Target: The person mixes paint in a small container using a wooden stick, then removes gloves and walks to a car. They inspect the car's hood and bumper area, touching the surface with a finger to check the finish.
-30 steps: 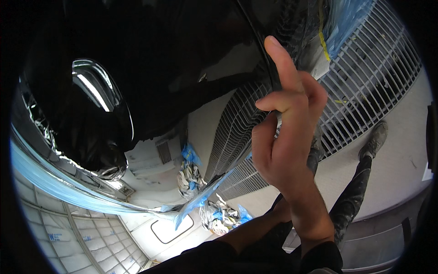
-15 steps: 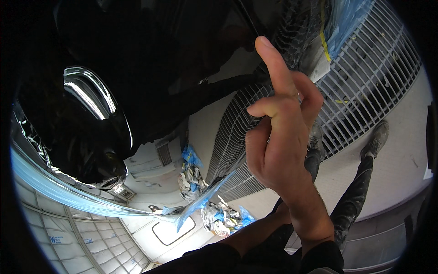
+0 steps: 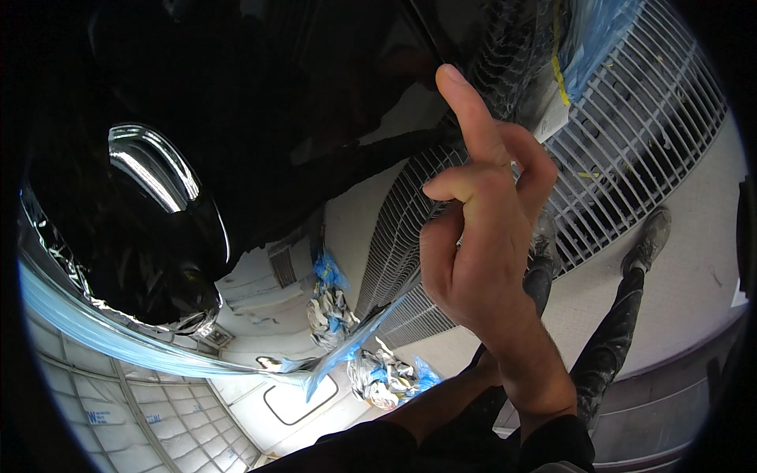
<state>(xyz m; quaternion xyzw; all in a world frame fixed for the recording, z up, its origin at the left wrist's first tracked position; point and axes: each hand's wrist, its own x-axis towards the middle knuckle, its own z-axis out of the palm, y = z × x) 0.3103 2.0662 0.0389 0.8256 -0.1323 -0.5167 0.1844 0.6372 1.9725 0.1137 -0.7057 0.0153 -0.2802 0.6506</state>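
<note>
R hand (image 3: 489, 213) nr glossy blk panel (image 3: 331, 87), fingers (image 3: 476, 122) half-curled, can't tell grip; blue lettering (image 3: 98, 417) on wall (image 3: 177, 394).

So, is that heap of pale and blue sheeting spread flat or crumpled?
Crumpled: the heap shows bunched, creased folds, with blue film gathered at its right side.

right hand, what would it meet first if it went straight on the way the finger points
Most likely the glossy black panel, close to the dark edge line just beyond the extended finger of the right hand. Depth is unclear; the fingertip may already touch it.
</note>
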